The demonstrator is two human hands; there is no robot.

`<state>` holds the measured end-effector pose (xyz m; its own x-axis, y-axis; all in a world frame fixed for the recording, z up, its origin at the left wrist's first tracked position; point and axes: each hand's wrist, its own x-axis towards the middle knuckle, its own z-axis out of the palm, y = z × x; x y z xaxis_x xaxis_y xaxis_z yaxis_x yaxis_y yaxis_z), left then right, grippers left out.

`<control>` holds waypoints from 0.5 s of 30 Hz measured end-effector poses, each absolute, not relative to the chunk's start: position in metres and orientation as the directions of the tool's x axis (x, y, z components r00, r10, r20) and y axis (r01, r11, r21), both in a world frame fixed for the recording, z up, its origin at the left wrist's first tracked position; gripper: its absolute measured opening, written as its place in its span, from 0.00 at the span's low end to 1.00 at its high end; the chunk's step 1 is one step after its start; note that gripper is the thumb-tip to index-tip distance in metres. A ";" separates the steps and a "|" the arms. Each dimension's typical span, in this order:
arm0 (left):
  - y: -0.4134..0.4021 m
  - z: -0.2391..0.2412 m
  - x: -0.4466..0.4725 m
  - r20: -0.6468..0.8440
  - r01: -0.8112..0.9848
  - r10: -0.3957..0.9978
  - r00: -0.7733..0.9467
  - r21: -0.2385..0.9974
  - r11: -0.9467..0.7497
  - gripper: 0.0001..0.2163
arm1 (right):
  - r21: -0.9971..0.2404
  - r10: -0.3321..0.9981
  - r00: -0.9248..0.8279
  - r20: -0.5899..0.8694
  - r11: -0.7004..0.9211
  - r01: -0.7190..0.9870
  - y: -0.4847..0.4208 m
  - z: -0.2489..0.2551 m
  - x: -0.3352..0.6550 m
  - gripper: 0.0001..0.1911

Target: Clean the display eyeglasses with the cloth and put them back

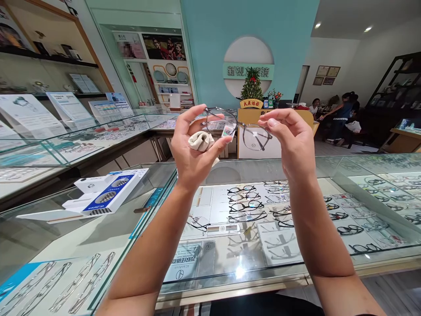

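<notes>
A pair of eyeglasses (pixel 241 124) with thin dark frames is held up in front of me, tilted down to the right. My left hand (pixel 195 149) grips the rim at the left lens, and a crumpled cream cloth (pixel 200 141) is tucked in its palm. A small label (pixel 227 131) shows at the left lens, near my thumb. Thumb and forefinger of my right hand (pixel 292 136) pinch together beside the outer right corner of the glasses. Whether they touch the frame there is hard to make out.
Below my arms stands a glass display case (pixel 210 254) with rows of eyeglasses (pixel 245 206) inside. On its left part lies an open white-and-blue box (pixel 112 193). Another glass counter (pixel 42 153) runs along the left. Farther back are a cashier desk (pixel 276 127) and people (pixel 340 114) at right.
</notes>
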<state>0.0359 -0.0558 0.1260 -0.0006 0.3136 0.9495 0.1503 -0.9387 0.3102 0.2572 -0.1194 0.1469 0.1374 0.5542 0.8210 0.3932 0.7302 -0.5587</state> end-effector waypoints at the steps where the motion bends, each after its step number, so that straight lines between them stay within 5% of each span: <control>1: -0.058 0.127 0.035 0.946 0.149 0.320 0.042 0.311 -0.939 0.41 | -0.561 0.575 0.095 0.812 0.727 0.395 -0.122 0.148 0.259 0.16; 7: -0.071 0.134 0.027 0.919 0.149 0.350 0.180 0.326 -0.933 0.40 | -0.659 0.709 -0.169 0.685 0.702 0.270 -0.131 0.153 0.266 0.20; 15: -0.072 0.138 0.023 0.918 0.018 0.243 0.313 0.250 -0.968 0.36 | -0.743 0.753 -0.265 0.602 0.650 0.157 -0.127 0.152 0.269 0.19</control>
